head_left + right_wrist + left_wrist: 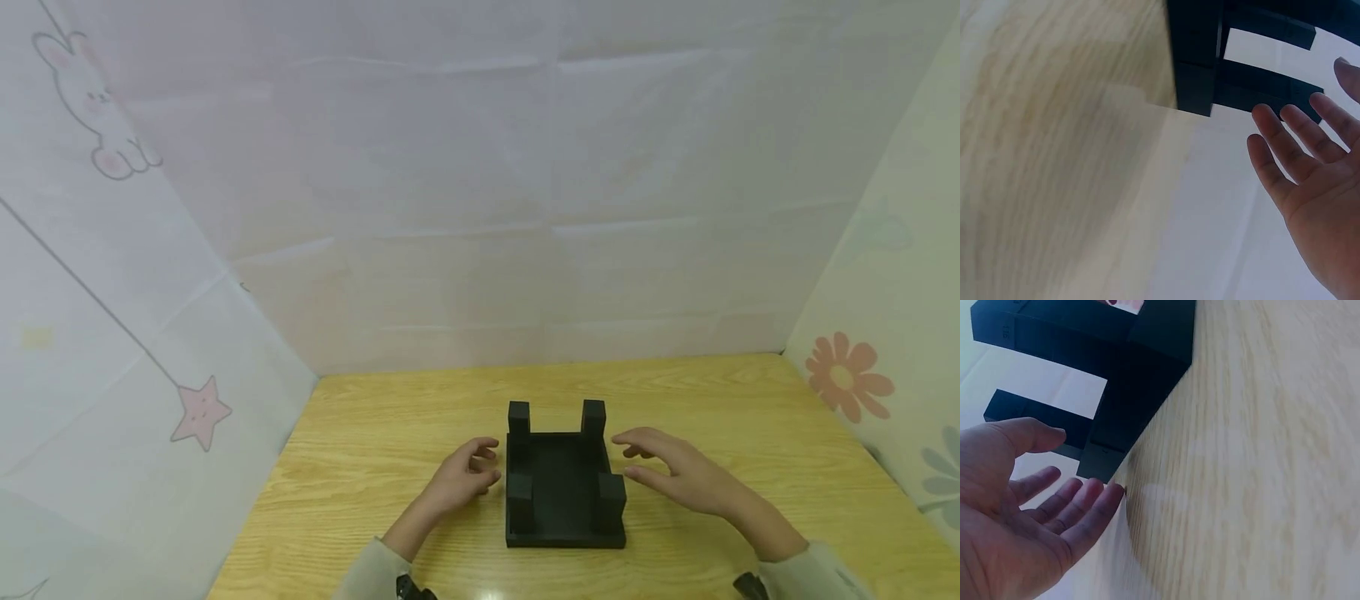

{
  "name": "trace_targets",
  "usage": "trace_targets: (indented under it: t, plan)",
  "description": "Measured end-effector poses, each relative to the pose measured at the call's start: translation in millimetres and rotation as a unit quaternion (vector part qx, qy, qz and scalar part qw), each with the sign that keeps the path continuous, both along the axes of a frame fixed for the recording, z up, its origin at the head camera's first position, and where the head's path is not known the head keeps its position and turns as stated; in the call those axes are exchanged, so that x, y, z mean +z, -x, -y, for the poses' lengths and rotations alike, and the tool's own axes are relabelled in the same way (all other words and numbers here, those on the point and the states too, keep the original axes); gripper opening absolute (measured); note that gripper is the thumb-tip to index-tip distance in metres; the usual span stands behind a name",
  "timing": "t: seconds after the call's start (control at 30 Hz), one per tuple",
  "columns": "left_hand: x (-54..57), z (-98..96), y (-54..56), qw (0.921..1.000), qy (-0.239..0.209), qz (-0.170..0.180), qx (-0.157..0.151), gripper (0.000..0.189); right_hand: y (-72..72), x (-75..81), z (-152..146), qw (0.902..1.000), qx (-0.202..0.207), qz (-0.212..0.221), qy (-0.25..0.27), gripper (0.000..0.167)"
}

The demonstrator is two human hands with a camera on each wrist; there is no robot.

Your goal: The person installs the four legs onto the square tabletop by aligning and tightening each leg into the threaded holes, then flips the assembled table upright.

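Observation:
A black rectangular tray-like base [564,487] lies on the wooden table, with a square post standing up at each corner, like a small upturned table. My left hand [459,477] is just left of it, palm turned toward its side and fingers loosely bent. On the opposite side my right hand [678,471] faces it the same way, thumb and fingers apart. In the left wrist view the fingertips [1110,494] are close by the lower corner of the black piece [1141,369]. The right wrist view shows spread fingers beside a post [1260,87]. Neither hand holds anything.
The wood-grain table [375,433] reaches back to a pale sheet-covered wall [480,208]. Side walls carry printed drawings, with a pink star [201,414] at left and a red flower [847,377] at right. Dark straps show at both sleeves.

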State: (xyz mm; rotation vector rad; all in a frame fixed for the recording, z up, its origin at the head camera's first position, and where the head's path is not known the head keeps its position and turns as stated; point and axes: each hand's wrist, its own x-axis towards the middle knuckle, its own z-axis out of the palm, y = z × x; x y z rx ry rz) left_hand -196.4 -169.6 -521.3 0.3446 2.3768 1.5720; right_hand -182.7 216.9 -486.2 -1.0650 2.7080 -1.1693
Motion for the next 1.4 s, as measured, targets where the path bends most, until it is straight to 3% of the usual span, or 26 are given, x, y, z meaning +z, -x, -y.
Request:
trace_targets:
  t: [0.13, 0.43, 0.63, 0.9, 1.13, 1.27, 1.4]
  plan:
    - [-3.2, 0.4, 1.0, 0.9997, 0.002, -0.023, -0.008, 0.049, 2.5, -6.9, 1.2, 1.0000, -0.005, 0.005, 0.000, 0.040]
    - [-3.2, -4.0, 0.6, 0.9999, -0.009, 0.002, -0.010, 0.054, 8.5, -21.3, 3.3, 0.9980, 0.005, 0.062, 0.008, 0.044]
    - [-2.5, -8.0, 1.5, 0.9998, -0.009, 0.018, -0.006, 0.058, 13.7, -31.4, 4.3, 0.9972, 0.001, 0.073, 0.018, 0.045]
    - [-2.9, -13.9, 1.0, 0.9996, -0.015, 0.022, -0.004, 0.056, 17.8, -37.9, 5.4, 0.9943, -0.031, 0.102, 0.000, 0.049]
    - [-4.9, -16.2, 0.4, 0.9997, -0.014, 0.019, -0.005, 0.057, 19.5, -40.9, 8.2, 0.9897, -0.032, 0.137, 0.023, 0.047]
    - [-7.5, -15.2, 1.3, 0.9999, 0.008, -0.005, -0.013, 0.056, 18.2, -42.4, 8.1, 0.9904, -0.023, 0.135, 0.018, 0.047]
    - [-10.0, -10.8, 2.8, 0.9956, 0.064, -0.062, -0.029, 0.053, 17.3, -42.3, 6.3, 0.9943, 0.003, 0.105, 0.017, 0.048]
